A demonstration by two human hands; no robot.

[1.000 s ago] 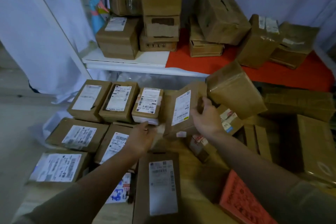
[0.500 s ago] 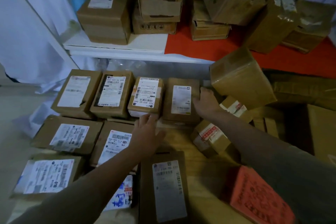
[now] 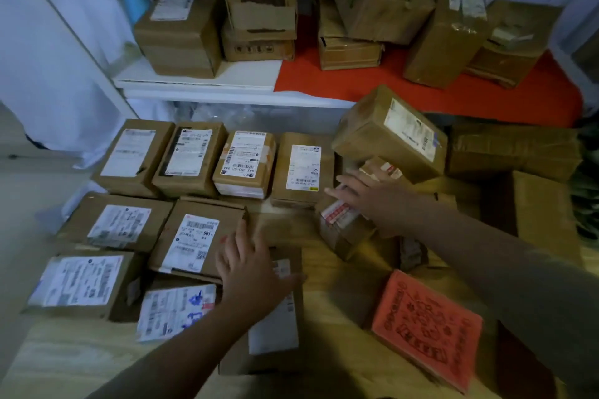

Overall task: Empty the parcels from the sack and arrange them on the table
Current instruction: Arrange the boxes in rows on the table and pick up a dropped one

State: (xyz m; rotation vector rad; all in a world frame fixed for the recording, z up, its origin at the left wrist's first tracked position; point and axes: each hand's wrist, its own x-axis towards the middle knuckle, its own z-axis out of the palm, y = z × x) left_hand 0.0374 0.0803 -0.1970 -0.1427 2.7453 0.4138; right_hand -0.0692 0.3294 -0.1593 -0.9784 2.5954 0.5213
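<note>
Several brown labelled parcels lie in rows on the wooden table (image 3: 340,275). The back row ends with a flat parcel (image 3: 303,168) lying label up. My left hand (image 3: 251,272) is spread flat, fingers straight, over a long parcel (image 3: 275,327) at the near middle, beside a labelled parcel (image 3: 194,240). My right hand (image 3: 372,201) reaches with straight fingers over a small parcel with red-printed tape (image 3: 340,223), right of the flat one. A tilted box (image 3: 389,136) leans above it. No sack is in view.
An orange flat packet (image 3: 428,327) lies at the near right. Larger brown boxes (image 3: 515,149) crowd the right side. Behind, a white shelf with a red cloth (image 3: 453,94) carries stacked cartons (image 3: 259,6). White curtain hangs at the left.
My right hand laid the tilted flat parcel down at the end of the back row, let go and drew back over the small taped parcel. My left hand pulled back onto the long near parcel.
</note>
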